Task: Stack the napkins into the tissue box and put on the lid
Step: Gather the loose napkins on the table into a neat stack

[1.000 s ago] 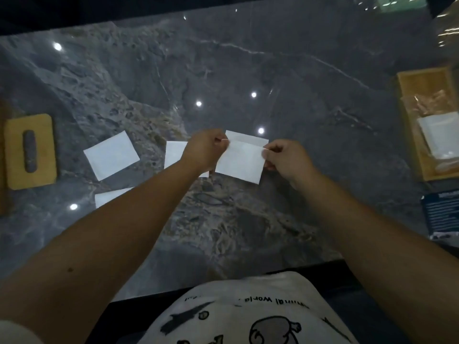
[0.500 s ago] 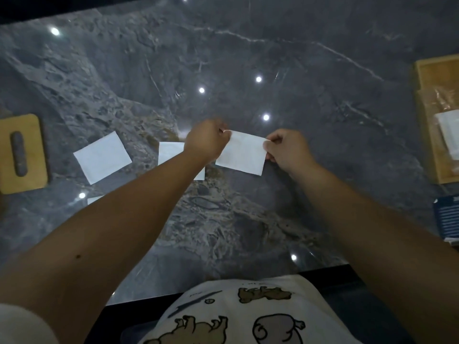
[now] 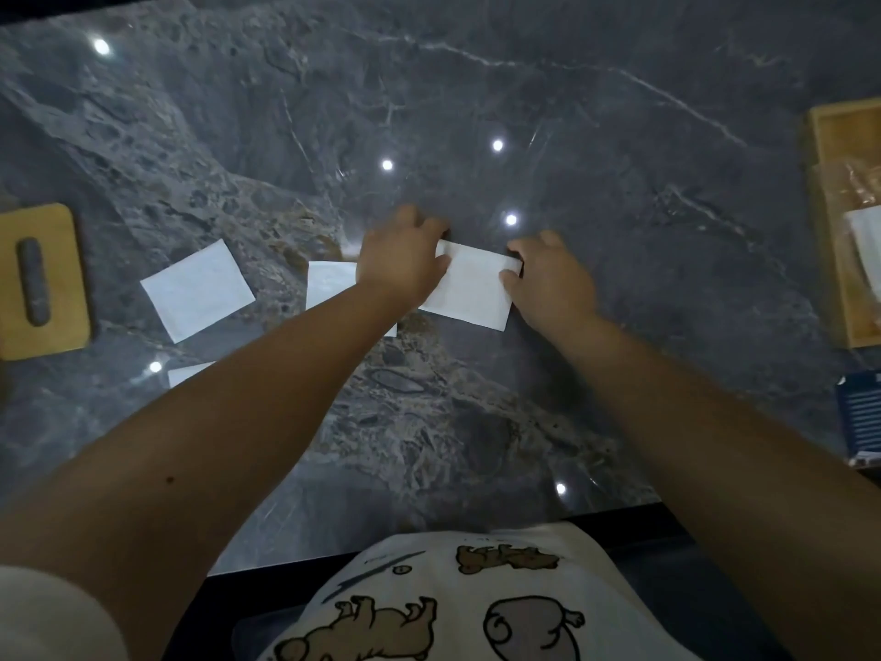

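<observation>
Both hands pinch one folded napkin (image 3: 469,292) at mid-counter, left hand (image 3: 403,260) on its left edge, right hand (image 3: 548,279) on its right, apparently squaring it for the wooden tissue box (image 3: 832,221) at the counter's right edge.

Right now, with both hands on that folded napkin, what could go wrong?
The folded napkin could spring open when the left hand and right hand let go. The left forearm covers another napkin and might drag it. The tissue box sits far right, so the carry could loosen the fold.
</observation>
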`<act>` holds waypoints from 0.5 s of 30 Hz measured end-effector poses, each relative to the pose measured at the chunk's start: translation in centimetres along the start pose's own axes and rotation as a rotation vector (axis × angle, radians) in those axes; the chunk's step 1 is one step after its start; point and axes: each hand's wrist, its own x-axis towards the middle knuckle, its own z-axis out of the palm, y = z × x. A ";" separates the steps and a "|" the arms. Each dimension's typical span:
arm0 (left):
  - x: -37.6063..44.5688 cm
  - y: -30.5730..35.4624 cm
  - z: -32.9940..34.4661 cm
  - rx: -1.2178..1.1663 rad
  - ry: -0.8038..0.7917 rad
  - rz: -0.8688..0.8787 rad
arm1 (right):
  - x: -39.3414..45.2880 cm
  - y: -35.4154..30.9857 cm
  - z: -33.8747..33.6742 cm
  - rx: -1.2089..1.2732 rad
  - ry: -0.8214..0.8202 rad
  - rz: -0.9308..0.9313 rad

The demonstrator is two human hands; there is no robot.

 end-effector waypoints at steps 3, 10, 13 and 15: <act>0.1 0.2 -0.2 0.029 0.001 0.040 | 0.6 -0.2 -0.4 0.012 -0.054 -0.022; 0.0 0.3 -0.9 0.062 -0.117 0.093 | 1.3 -0.1 -1.6 0.066 -0.229 0.005; -0.7 -0.1 -1.5 -0.084 -0.182 0.084 | 0.7 0.3 -2.0 0.166 -0.223 -0.017; -1.5 -0.5 -2.0 -0.228 -0.222 0.062 | 0.3 0.6 -2.4 0.266 -0.240 -0.001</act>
